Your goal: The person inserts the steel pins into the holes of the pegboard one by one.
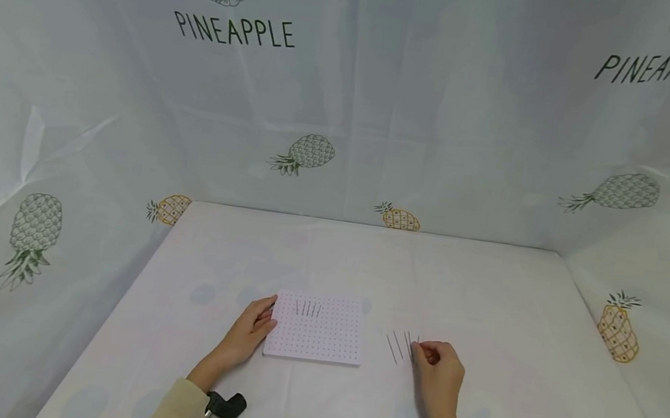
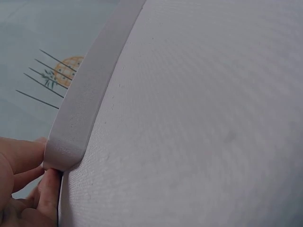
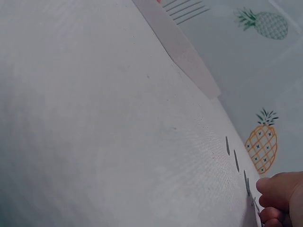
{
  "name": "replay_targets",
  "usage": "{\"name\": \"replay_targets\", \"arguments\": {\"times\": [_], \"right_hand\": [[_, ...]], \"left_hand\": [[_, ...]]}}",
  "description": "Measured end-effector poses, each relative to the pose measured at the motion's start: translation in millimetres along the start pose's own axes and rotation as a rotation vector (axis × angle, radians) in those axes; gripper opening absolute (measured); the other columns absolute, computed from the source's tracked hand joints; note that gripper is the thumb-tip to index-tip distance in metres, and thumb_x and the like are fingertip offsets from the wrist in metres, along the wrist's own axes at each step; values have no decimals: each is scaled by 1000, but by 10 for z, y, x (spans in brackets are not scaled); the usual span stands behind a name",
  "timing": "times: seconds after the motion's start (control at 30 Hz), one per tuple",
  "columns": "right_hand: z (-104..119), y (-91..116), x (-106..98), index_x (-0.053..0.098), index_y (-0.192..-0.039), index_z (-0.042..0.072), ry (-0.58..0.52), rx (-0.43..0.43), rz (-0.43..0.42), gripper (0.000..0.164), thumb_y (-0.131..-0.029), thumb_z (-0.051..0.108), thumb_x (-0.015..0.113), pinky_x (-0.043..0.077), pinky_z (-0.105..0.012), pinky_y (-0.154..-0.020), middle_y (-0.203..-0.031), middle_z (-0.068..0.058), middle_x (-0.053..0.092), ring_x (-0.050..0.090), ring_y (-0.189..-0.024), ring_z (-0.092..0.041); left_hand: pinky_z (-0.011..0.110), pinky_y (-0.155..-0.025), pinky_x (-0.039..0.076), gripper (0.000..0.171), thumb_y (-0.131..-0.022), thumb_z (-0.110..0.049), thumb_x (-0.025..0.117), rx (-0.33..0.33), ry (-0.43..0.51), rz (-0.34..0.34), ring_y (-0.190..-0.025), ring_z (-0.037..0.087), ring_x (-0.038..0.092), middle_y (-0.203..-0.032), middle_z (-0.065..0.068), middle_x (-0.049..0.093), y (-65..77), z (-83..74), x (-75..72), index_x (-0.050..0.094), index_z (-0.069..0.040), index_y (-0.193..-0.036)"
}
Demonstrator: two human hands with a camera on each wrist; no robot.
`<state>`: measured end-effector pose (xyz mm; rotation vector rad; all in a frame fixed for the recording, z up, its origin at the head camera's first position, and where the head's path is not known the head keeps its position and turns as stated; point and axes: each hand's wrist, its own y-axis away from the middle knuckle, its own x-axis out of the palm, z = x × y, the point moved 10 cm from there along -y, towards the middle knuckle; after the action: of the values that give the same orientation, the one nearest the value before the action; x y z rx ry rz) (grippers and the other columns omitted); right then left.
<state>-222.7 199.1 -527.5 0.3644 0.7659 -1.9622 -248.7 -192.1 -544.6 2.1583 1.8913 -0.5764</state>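
A white pegboard (image 1: 314, 342) with a grid of small holes lies on the table. Several thin dark pins (image 1: 308, 309) stand upright in a row near its far side; the left wrist view shows these pins (image 2: 38, 99) rising beyond the board's edge. My left hand (image 1: 246, 334) grips the board's left side, its fingers around the corner in the left wrist view. To the right of the board, my right hand (image 1: 439, 374) pinches a thin pin at the fingertips, low over the table. Several loose pins (image 1: 395, 347) lie just left of that hand.
A white cloth covers the table (image 1: 307, 405) and hangs as a backdrop (image 1: 351, 97) printed with pineapples behind and beside it. Black wrist mounts (image 1: 226, 406) sit on both forearms at the beige sleeves (image 1: 178, 412).
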Motion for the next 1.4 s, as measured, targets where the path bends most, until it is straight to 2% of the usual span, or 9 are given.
{"name": "replay_targets", "arguments": {"times": [0.1,0.3,0.67,0.93,1.13,1.4], "right_hand": [[-8,3,-2,71,-83,-1,9,-1,-2,9,-82,1,80,40,-20,-55,-72,-3,58,50,-65,-15],[-7,-2,-33,72,-82,0,4,-7,-17,9,-81,1,80,39,-17,-55,-73,-3,57,49,-66,-14],[24,5,-5,70,-78,-2,31,-8,0,10,-80,-1,80,44,-25,-55,-74,-6,57,53,-67,-18],[76,17,28,64,-69,1,41,-57,2,19,-81,-5,77,42,-30,-58,-72,-5,54,50,-67,-19],[46,31,76,61,-69,1,46,-53,25,21,-84,-6,73,39,-33,-60,-72,-5,51,47,-70,-20],[48,40,44,62,-73,-1,10,-56,1,17,-85,-6,72,40,-32,-61,-74,-7,52,48,-70,-21]], "left_hand": [[45,-110,39,52,-102,-6,57,0,0,-1,-132,38,46,-145,24,41,4,-12,-2,38,4,-149],[45,-110,39,52,-102,-7,57,10,9,-7,-132,39,46,-145,24,41,-5,-25,-3,39,5,-149],[46,-108,41,53,-100,-3,59,-10,40,-18,-130,39,47,-144,25,41,-7,-13,-12,39,6,-148],[44,-111,39,53,-102,-5,57,-27,5,2,-133,38,45,-145,24,40,-4,-11,-10,37,4,-150],[44,-111,39,53,-102,-5,56,-29,-11,5,-133,39,45,-145,24,40,10,-20,-5,37,4,-150],[45,-111,38,53,-102,-6,56,-39,-11,7,-133,39,45,-146,24,40,5,-10,10,37,4,-150]]}}
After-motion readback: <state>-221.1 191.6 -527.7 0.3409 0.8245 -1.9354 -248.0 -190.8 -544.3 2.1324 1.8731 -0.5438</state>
